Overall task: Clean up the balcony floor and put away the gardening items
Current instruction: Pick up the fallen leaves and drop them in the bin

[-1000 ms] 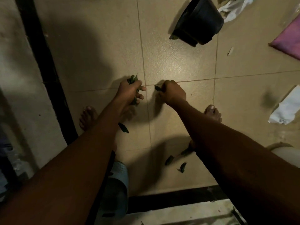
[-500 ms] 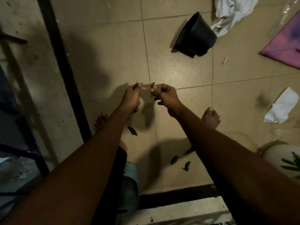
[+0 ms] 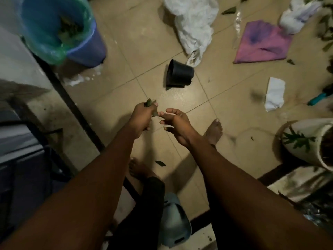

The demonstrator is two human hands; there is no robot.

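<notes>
**Leaves bunched in your left hand, right hand loose beside it**

The tiled balcony floor (image 3: 111,98) spreads under everything. Far ahead and to the left of your fingers stands the blue bin (image 3: 86,51) with a green liner and some leaves inside. Ahead and slightly right of them a crumpled white bag (image 3: 194,24) lies on the floor, with a pink cloth (image 3: 261,42) further right. Well to the right of your fingers a white planter (image 3: 304,152) lies tipped, with greenery at its mouth. Straight ahead of your fingers, near them, the black pot (image 3: 179,73) lies on its side.

Your left hand (image 3: 142,118) is clenched round a bunch of leaves (image 3: 149,103), which poke out above the fist. Your right hand (image 3: 174,123) sits just beside it, its fingers (image 3: 162,114) loosely curled and grasping nothing you can see; one fingertip almost meets a leaf tip at the left fist.

To the right of your fingers lies a folded white tissue (image 3: 274,94). Below them, between your bare feet, one loose leaf (image 3: 161,163) rests on the floor.
</notes>
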